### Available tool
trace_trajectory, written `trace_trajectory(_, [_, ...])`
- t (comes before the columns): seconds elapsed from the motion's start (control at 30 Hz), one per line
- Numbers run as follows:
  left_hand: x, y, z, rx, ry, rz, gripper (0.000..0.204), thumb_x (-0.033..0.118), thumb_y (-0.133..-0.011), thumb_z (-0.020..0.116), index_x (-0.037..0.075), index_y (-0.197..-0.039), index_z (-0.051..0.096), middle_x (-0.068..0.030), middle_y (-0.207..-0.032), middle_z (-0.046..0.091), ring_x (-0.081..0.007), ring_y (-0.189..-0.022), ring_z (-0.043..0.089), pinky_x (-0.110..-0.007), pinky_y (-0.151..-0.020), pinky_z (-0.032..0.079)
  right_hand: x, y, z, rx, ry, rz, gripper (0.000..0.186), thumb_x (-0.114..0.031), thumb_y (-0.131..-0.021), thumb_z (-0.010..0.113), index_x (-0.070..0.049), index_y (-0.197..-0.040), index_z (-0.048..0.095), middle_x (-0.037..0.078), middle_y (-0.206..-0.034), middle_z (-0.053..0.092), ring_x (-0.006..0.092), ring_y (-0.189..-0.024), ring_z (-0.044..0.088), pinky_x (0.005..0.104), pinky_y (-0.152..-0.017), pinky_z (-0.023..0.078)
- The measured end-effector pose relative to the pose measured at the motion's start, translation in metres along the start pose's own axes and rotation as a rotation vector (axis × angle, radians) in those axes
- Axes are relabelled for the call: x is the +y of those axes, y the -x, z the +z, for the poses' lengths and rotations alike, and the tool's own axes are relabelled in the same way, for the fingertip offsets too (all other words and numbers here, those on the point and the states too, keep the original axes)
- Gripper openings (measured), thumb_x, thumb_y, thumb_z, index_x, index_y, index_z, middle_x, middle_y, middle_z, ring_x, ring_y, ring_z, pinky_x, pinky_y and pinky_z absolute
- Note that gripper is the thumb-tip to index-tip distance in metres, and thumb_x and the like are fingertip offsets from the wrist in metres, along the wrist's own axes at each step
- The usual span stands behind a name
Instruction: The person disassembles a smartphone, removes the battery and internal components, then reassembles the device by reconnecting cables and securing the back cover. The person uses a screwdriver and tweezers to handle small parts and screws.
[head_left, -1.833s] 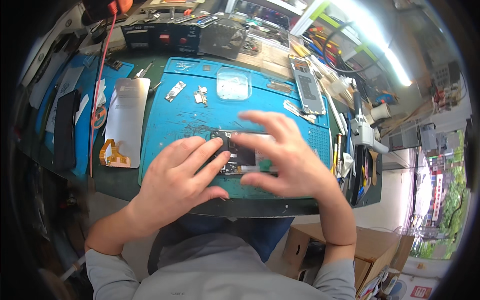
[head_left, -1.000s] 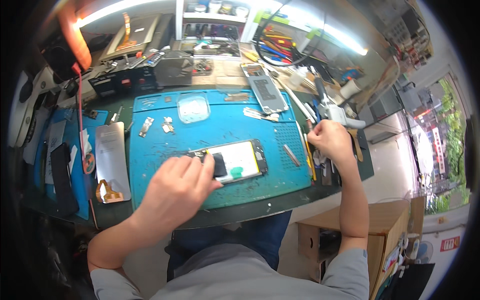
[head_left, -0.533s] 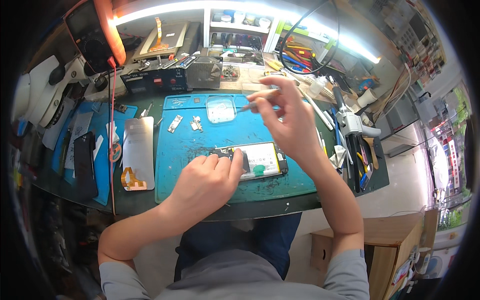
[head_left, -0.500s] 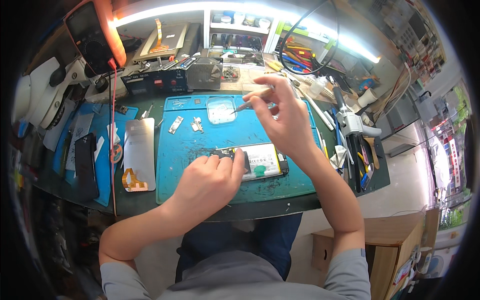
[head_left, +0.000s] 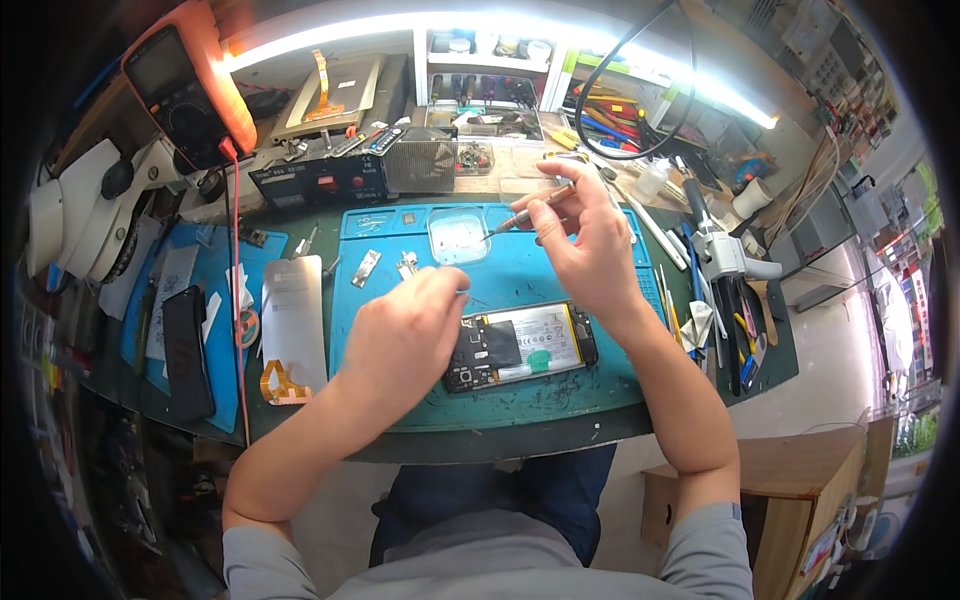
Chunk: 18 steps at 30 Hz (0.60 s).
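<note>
My right hand [head_left: 590, 240] grips a slim precision screwdriver [head_left: 522, 216] like a pen. Its thin tip points down at a clear plastic tray [head_left: 460, 237], where small bits lie. On the blue work mat [head_left: 540, 280] rests an opened phone [head_left: 520, 345], its battery, dark cover piece and camera area exposed. My left hand [head_left: 400, 325] hovers over the mat at the phone's left end, fingers pinched together; whatever they may hold is hidden. Just beyond it are a small metal part [head_left: 407, 265] and a flat silvery piece [head_left: 366, 268].
Left of the mat lie a silvery phone panel [head_left: 292, 310] with an orange flex cable [head_left: 282, 384], and a dark phone [head_left: 187, 350]. A red wire [head_left: 237, 300] hangs from an orange multimeter [head_left: 185, 90]. Tools and a white-and-black device [head_left: 722, 250] crowd the right side.
My left hand has lifted off the phone and moved up and left, uncovering the phone's left end. My right hand still holds the screwdriver by the tray. The view has shifted slightly.
</note>
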<state>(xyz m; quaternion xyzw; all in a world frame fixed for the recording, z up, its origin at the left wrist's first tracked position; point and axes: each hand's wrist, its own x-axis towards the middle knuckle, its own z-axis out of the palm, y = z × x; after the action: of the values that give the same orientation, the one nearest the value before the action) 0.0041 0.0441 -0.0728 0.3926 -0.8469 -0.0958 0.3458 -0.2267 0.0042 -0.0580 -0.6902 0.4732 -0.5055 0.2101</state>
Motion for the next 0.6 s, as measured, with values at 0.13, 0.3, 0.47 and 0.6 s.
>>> trace_trajectory(0.13, [-0.009, -0.004, 0.002, -0.022, 0.126, -0.125, 0.018, 0.003, -0.098, 0.072, 0.0, -0.114, 0.067, -0.0123, -0.093, 0.071, -0.0218, -0.072, 0.074, -0.035, -0.065, 0.057, -0.012, 0.011, -0.006, -0.01, -0.092, 0.009, 0.037, -0.006, -0.103, 0.063, 0.001, -0.138, 0.054, 0.013, -0.102, 0.081, 0.0185, -0.087, 0.079, 0.031, -0.077, 0.061])
trace_trajectory(0.3, [0.001, -0.011, 0.002, 0.064, 0.053, -0.043, 0.019, 0.008, -0.094, 0.078, 0.003, -0.111, 0.069, -0.0082, -0.094, 0.071, -0.0197, -0.066, 0.072, -0.034, -0.064, 0.057, -0.02, 0.023, -0.007, -0.047, -0.122, -0.011, 0.038, -0.005, -0.101, 0.065, 0.0, -0.137, 0.055, 0.012, -0.099, 0.081, 0.0176, -0.089, 0.08, 0.0303, -0.079, 0.061])
trace_trajectory(0.47, [-0.007, -0.009, 0.006, 0.057, 0.028, -0.006, 0.012, 0.008, -0.093, 0.08, 0.002, -0.099, 0.072, -0.0076, -0.092, 0.071, -0.0185, -0.064, 0.072, -0.032, -0.061, 0.056, -0.026, 0.025, -0.006, -0.091, -0.118, 0.0, 0.037, -0.005, -0.102, 0.065, 0.001, -0.137, 0.053, 0.014, -0.102, 0.08, 0.0165, -0.091, 0.078, 0.029, -0.08, 0.061])
trace_trajectory(0.6, [-0.007, -0.011, 0.002, 0.026, 0.102, -0.104, 0.011, 0.006, -0.094, 0.08, 0.0, -0.098, 0.072, -0.0084, -0.09, 0.072, -0.0167, -0.064, 0.073, -0.029, -0.059, 0.056, -0.028, 0.027, -0.008, -0.089, -0.175, -0.017, 0.036, -0.005, -0.103, 0.064, 0.001, -0.137, 0.052, 0.014, -0.105, 0.079, 0.0156, -0.093, 0.077, 0.0293, -0.081, 0.062])
